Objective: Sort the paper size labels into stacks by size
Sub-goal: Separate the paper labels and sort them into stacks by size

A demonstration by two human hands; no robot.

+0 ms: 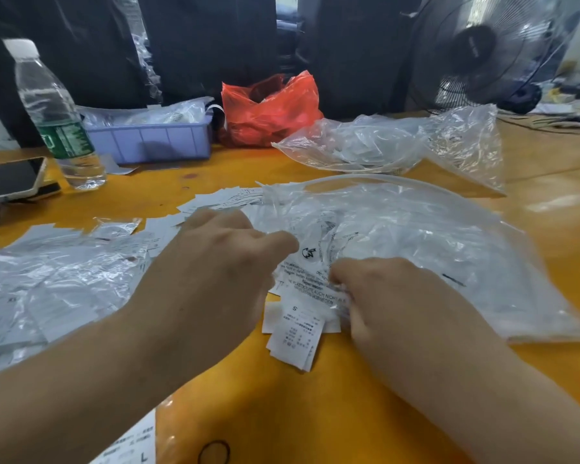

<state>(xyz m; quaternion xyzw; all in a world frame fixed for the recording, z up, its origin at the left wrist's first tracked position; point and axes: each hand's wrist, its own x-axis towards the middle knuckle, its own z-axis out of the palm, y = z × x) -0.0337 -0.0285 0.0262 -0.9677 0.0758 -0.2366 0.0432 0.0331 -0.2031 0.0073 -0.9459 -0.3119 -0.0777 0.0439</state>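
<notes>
Glossy crinkled plastic bag (pixel 416 236), paper labels (pixel 297 333)

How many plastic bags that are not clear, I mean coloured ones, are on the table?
1. The red bag sits at the table's far edge, right of the purple tray. More could be hidden behind the clear bags.

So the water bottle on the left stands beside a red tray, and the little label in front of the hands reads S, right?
Not quite: the head view shows the tray is purple, not red. The rest holds: the water bottle stands beside it on the left, and the label in front of the hands reads S.
</notes>
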